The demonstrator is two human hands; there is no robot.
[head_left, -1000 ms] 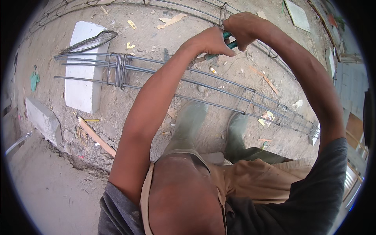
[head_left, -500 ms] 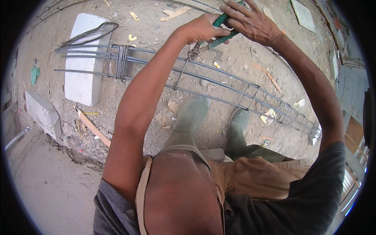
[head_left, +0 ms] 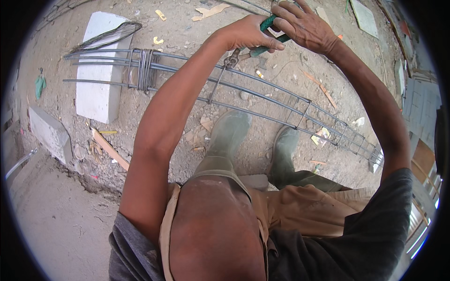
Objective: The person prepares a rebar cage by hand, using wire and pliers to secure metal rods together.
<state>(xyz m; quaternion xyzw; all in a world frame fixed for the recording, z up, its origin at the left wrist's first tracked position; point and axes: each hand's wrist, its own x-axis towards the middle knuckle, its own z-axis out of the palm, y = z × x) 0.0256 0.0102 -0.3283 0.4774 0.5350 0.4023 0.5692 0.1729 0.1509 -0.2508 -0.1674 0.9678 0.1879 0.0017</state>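
Green-handled pincers (head_left: 231, 60) have their metal jaws at a crosswise stirrup (head_left: 216, 84) on the long rebar cage (head_left: 262, 95). My left hand (head_left: 248, 33) is closed around the handles near the jaws, its thumb stretched along the lower grip. Farther up, my right hand (head_left: 305, 25) grips the handle ends, with some fingers hidden near the top edge. Several stirrups bundled together (head_left: 148, 70) sit around the bars at the cage's left end. Whether the jaws hold a tie wire is too small to tell.
A white block (head_left: 99, 96) props the bars at the left, with a bundle of thin dark wire (head_left: 108, 36) lying over it. Another pale block (head_left: 49, 133) lies nearer. My boots (head_left: 229, 133) stand beside the cage. Wood scraps (head_left: 110, 149) litter the dirt ground.
My left fingers have loosened a little and the thumb now reaches out along the handle. The pincers' jaws stay at the same stirrup. My right hand has barely moved.
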